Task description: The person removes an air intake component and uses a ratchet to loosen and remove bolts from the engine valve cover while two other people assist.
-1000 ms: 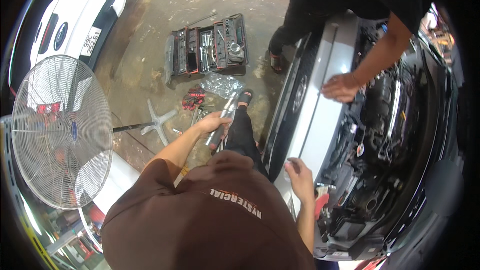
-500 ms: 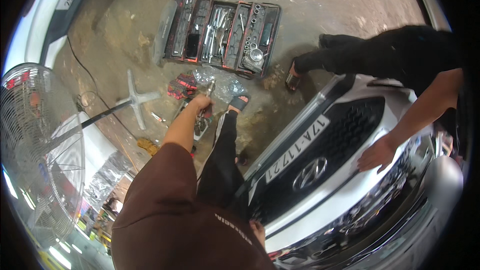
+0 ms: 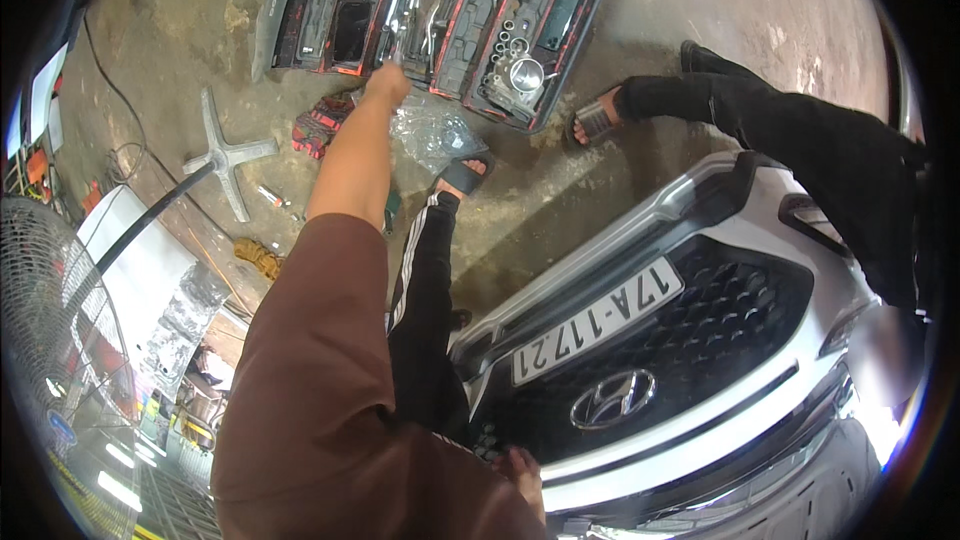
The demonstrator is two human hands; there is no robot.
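My left hand (image 3: 388, 86) is closed around a silver rod-shaped metal tool (image 3: 399, 45) at the near edge of the open toolbox (image 3: 452, 90). The tool's far end lies over a middle tray holding several wrenches (image 3: 430, 20), so its exact kind is hard to make out. Low in the view, my right hand (image 3: 524, 472) rests with its fingers apart against the front of a white car (image 3: 640, 460), beside the dark grille (image 3: 735, 315). Part of that hand is hidden by my brown shirt. Sockets (image 3: 517, 44) and a round silver part (image 3: 526, 75) sit in the right tray.
Clear plastic wrapping (image 3: 432, 135) and red-black gloves (image 3: 322, 127) lie on the floor by my foot. A fan (image 3: 50, 310) with a cross-shaped base (image 3: 228, 154) stands left. Another person in black trousers (image 3: 780, 120) stands right, beyond the car's front corner.
My left hand has moved forward with the tool, from above the floor to the toolbox's near edge. The other person's hand has left the car's front edge. My view has shifted.
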